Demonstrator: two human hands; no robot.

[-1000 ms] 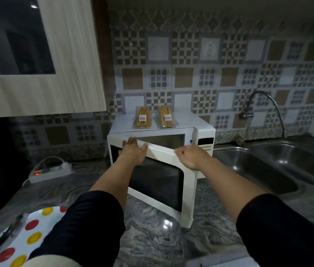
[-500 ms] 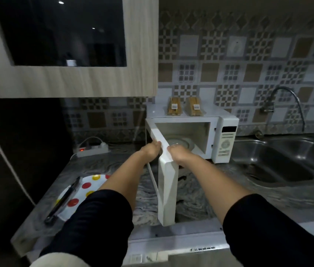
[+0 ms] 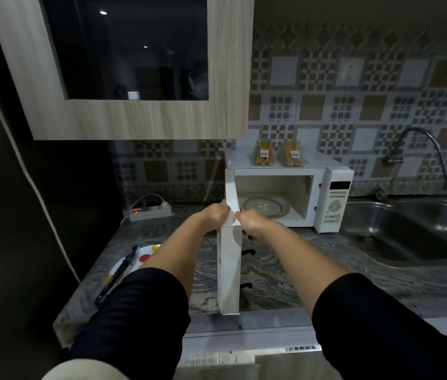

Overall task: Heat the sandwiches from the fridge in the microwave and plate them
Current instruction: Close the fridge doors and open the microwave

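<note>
A white microwave [image 3: 334, 204] stands on the counter against the tiled wall. Its door [image 3: 229, 264] is swung wide open toward me, edge-on. My left hand [image 3: 215, 218] grips the door's top edge from the left and my right hand [image 3: 249, 219] grips it from the right. The cavity is lit and holds only a glass turntable [image 3: 266, 208]. Two wrapped sandwiches, one [image 3: 264, 156] left and one [image 3: 291, 157] right, lie side by side on top of the microwave. A white plate with red and yellow dots [image 3: 145, 253] sits at the counter's left, partly hidden by my left arm.
Black tongs [image 3: 116, 275] lie across the plate. A power strip [image 3: 151, 212] with a red light sits left of the microwave. A steel sink [image 3: 408, 237] with a curved tap [image 3: 419, 149] is at the right. A wall cabinet [image 3: 140, 116] hangs overhead at left.
The microwave door has swung from half open to fully open, both hands staying on its top edge. The view has pulled back and shifted, showing the cavity and turntable.
</note>
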